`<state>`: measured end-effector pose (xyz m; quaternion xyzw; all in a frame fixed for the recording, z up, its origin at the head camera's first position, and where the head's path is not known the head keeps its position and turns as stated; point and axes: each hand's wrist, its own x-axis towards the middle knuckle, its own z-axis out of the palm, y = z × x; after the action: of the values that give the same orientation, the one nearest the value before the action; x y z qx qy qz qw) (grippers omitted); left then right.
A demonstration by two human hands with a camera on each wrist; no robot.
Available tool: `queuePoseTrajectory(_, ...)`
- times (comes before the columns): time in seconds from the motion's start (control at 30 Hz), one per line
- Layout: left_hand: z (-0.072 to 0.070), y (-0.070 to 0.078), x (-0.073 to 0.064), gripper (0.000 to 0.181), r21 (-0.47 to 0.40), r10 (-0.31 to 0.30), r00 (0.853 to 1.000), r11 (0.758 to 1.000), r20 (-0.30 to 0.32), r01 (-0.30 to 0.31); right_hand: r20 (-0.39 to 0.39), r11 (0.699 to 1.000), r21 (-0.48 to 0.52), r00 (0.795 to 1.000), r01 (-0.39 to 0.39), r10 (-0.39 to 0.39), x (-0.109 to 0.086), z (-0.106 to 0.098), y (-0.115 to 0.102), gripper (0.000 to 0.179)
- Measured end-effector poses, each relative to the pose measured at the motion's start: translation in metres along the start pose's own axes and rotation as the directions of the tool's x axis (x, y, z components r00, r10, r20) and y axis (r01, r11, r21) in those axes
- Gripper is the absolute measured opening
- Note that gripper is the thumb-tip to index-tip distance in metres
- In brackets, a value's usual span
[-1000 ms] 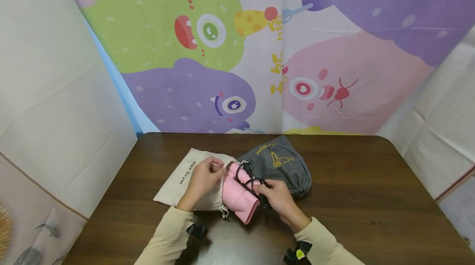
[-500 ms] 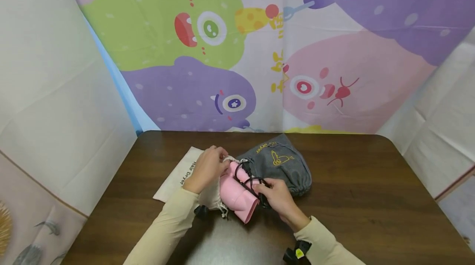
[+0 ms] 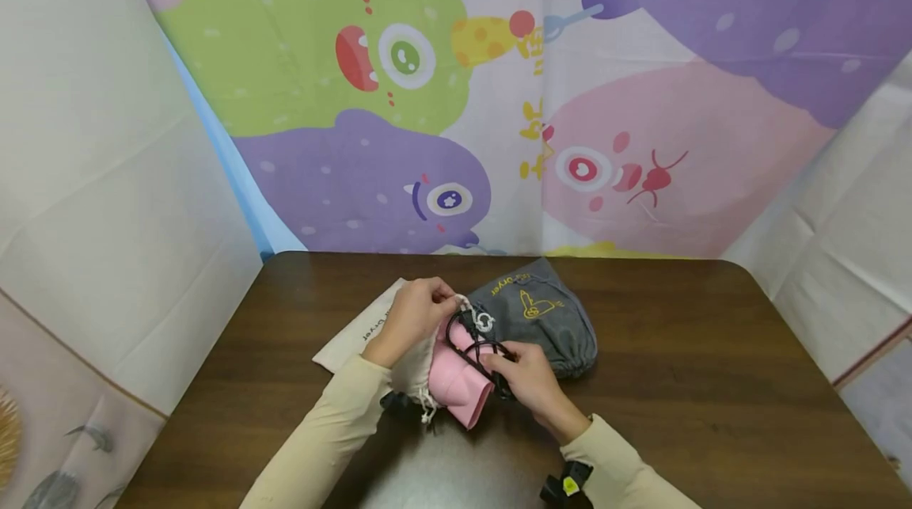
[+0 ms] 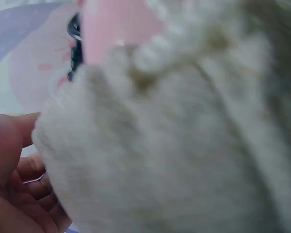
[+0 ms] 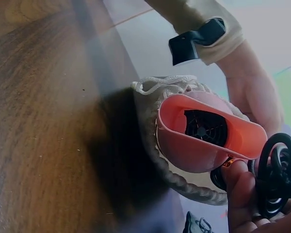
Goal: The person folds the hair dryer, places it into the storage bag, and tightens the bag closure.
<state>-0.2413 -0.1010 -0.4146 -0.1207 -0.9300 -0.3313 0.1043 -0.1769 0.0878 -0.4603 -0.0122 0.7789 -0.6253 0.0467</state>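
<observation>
A pink hair dryer sits partly inside a cream drawstring bag lettered "Hair Dryer", its wide nozzle sticking out towards me. My left hand pinches the far edge of the bag's mouth, beside the white drawstring. With my right hand I grip the dryer's handle end together with its looped black cord. The right wrist view looks into the nozzle, with the bundled cord beside the fingers. Bag cloth fills most of the left wrist view.
Just behind the dryer, a dark grey drawstring bag with yellow print lies on the brown wooden table. A cartoon-print cloth hangs at the table's back edge, with pale cloth panels at both sides.
My left hand has moved right and slightly up, drawing the far edge of the cream bag along the dryer. The bag has shifted right; the right hand stays nearly in place.
</observation>
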Motion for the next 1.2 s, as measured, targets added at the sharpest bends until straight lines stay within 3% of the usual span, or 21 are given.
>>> queuePoseTrajectory(0.2,0.000,0.006,0.000,0.009,-0.002,-0.018,1.000,1.000,0.018,0.018,0.015,0.999,-0.034,0.999,0.040,-0.040,-0.002,0.004,0.002,0.012)
queuePoseTrajectory(0.37,0.002,0.012,-0.006,0.010,0.004,0.040,0.999,0.999,0.031,-0.040,0.036,0.997,-0.038,0.997,0.068,-0.066,0.001,0.010,0.003,0.014)
queuePoseTrajectory(0.6,0.004,0.016,-0.020,0.005,0.027,0.141,0.990,0.990,-0.009,-0.141,0.001,0.998,0.044,0.999,-0.041,0.041,0.009,0.018,0.005,0.017)
queuePoseTrajectory(0.73,0.007,0.011,-0.032,0.005,0.036,0.163,0.986,0.986,-0.018,-0.163,-0.029,0.991,0.102,0.996,-0.082,0.086,0.013,0.020,0.006,0.021)
queuePoseTrajectory(0.93,0.013,-0.003,-0.058,0.014,0.127,0.145,0.981,0.984,-0.131,-0.128,-0.035,0.971,0.205,0.991,-0.122,0.132,0.014,0.022,0.008,0.026)
queuePoseTrajectory(1.1,0.016,-0.013,-0.076,0.017,0.164,0.113,0.957,0.984,-0.268,-0.071,-0.043,0.948,0.284,0.985,-0.147,0.166,0.015,0.024,0.009,0.026)
queuePoseTrajectory(1.2,0.017,-0.019,-0.082,0.014,0.156,0.118,0.937,0.985,-0.328,-0.069,-0.041,0.936,0.315,0.983,-0.157,0.179,0.016,0.024,0.009,0.026)
